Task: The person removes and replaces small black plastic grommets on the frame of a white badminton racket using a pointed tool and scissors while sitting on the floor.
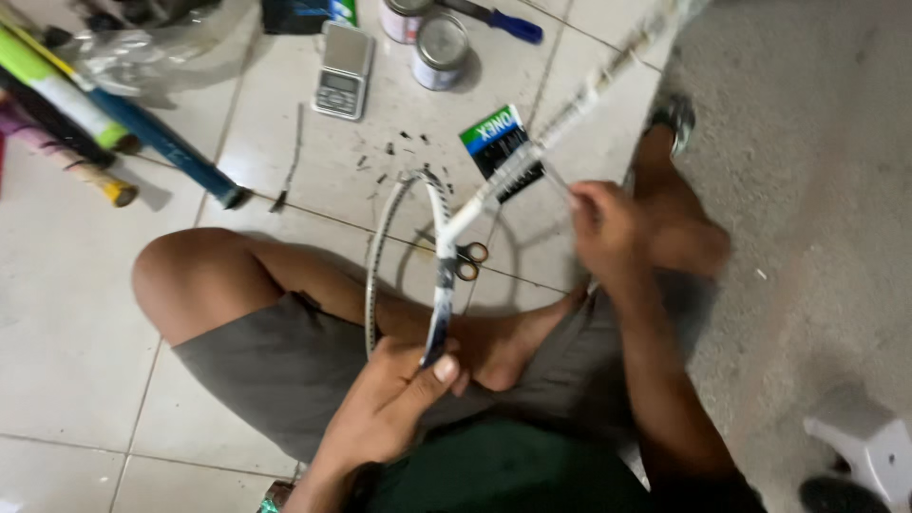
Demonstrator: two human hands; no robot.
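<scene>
Below, left hand (394, 404) gripping thin curved racket frame (439, 275), glossy tiles (66, 313)

We are wearing grey shorts (275, 366) and a dark green shirt (503, 475), our arms and legs showing bare, our feet unshod, and our left hand (389, 408) and right hand (608, 228) going gloveless.

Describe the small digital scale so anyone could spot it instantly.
Start at the white tiled floor beyond the seated person's bent knee, then go to the top centre of the view. The digital scale lies flat just left of two round tins; it is the only grey rectangular slab, with a small display and buttons.
</scene>
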